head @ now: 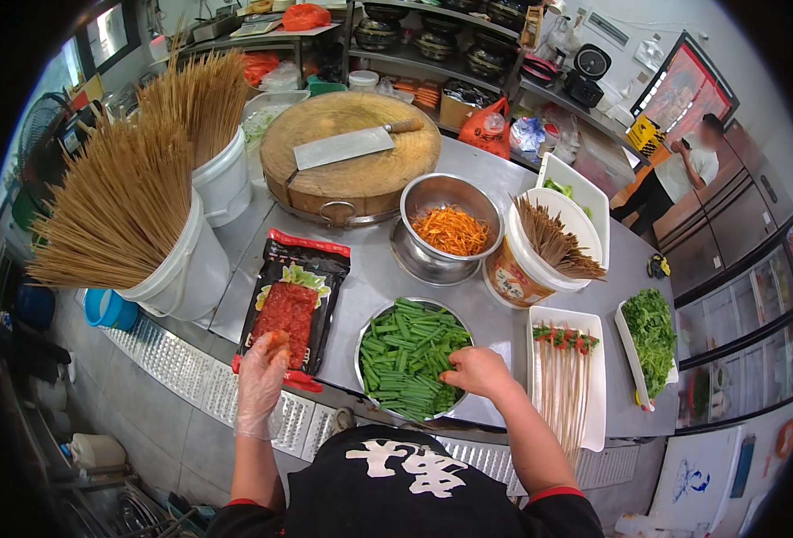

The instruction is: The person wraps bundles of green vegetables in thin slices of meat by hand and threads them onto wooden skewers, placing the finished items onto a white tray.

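Observation:
My left hand [264,363], in a clear plastic glove, is over the near end of a black-and-red packet [336,269]. Red sliced or minced meat [285,309] lies on the packet. The bunched fingertips are smeared orange-red; whether meat is pinched between them cannot be made out. My bare right hand [480,371] reaches over the right rim of a round metal bowl. Its curled fingers touch the cut green stalks [410,356] that fill the bowl, and their grip is partly hidden. To the right, a white tray [595,403] holds skewers [561,383] with red-and-green food at their far ends.
Shredded orange vegetable [452,231] fills a steel bowl [423,195]. Beyond, a cleaver [346,148] rests on a round chopping block [369,178]. Bamboo skewers crowd white buckets [191,269] at left and a tub [514,276] at right. Leafy greens [649,336] sit far right. A person [686,165] stands beyond.

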